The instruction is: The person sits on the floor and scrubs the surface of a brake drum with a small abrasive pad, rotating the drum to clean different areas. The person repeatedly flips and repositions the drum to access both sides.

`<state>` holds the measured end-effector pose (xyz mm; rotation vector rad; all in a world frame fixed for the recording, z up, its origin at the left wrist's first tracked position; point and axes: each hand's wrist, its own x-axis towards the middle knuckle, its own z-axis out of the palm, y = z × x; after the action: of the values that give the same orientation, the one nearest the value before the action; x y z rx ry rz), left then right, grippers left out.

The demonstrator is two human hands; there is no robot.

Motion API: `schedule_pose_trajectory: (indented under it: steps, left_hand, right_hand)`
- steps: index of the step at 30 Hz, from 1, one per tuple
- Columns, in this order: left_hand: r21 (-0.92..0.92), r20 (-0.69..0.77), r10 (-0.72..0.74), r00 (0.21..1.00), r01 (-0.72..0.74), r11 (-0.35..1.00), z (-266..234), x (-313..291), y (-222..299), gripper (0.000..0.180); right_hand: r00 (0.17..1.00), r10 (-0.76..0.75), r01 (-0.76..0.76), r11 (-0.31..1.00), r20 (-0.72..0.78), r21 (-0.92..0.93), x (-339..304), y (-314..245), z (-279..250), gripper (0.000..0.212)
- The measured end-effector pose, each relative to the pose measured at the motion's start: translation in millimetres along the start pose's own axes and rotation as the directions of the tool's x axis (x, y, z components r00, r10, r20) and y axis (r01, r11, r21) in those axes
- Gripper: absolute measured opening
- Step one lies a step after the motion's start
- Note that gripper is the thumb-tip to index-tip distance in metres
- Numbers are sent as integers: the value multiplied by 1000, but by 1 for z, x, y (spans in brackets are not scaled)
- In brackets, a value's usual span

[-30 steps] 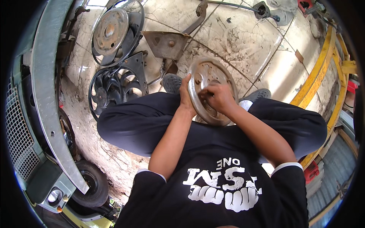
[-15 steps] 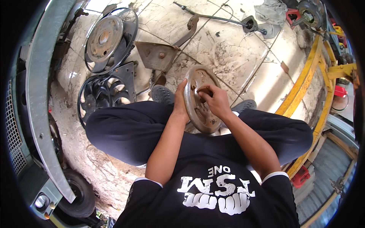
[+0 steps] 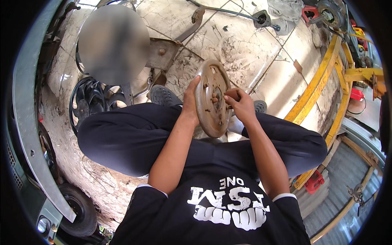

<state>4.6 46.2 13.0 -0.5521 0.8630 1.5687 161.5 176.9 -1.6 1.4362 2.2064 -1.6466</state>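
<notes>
Remotely, I see the left hand (image 3: 190, 100) half-curled on a metal disc (image 3: 208, 103), the right hand (image 3: 243, 107) pinching a brown scrap (image 3: 232, 94).

This is a vehicle workshop, shown by its tyre (image 3: 84, 209), fan (image 3: 89, 98) and bumper (image 3: 27, 134).

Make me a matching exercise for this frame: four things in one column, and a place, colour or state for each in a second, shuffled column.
Things
1. round metal plate
2. small brown piece
3. metal frame
4. tyre

Places, colours, states
A. pinched in the right hand
B. black, toward the lower left of the picture
C. held at its rim by the left hand
D. yellow, on the right side of the picture

Right pairs: 1-C, 2-A, 3-D, 4-B
</notes>
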Motion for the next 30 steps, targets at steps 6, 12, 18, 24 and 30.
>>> schedule_pose_trajectory:
  steps: [6, 12, 18, 24, 30]
  left_hand:
    - [-70, -69, 17, 997, -22, 997, -9, -6, 3, 60]
    - [-55, -86, 44, 995, -49, 997, -10, -12, 10, 60]
    - [-9, -96, 63, 993, -64, 998, -27, -3, 9, 67]
    - [7, -93, 70, 993, -70, 998, -20, -7, 3, 69]
    - [3, -60, 53, 997, -52, 999, -30, 0, 5, 70]
  right_hand:
    - [985, -169, 172, 982, 45, -74, 21, -20, 27, 25]
    - [959, -257, 247, 964, 119, 93, 25, -43, 35, 20]
    - [825, -541, 542, 839, 162, 45, 10, -36, 48, 18]
    - [817, -575, 574, 818, 35, 28, 7, -27, 62, 17]
    - [819, -572, 571, 820, 45, 26, 7, -20, 72, 18]
